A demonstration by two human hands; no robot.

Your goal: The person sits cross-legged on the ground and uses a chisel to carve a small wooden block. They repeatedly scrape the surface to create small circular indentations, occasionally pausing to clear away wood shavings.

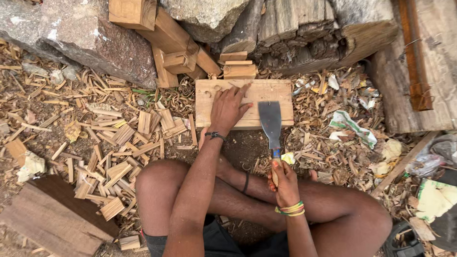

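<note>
A person sits cross-legged on ground littered with wood chips (109,157), a flat wooden board (266,95) just beyond the knees. The left hand (230,107) lies spread, palm down, on the board. The right hand (284,183) grips a broad-bladed chisel (271,124), its blade seemingly resting on the board's near edge. Stones (90,38) and a log (309,33) stand behind the board.
</note>
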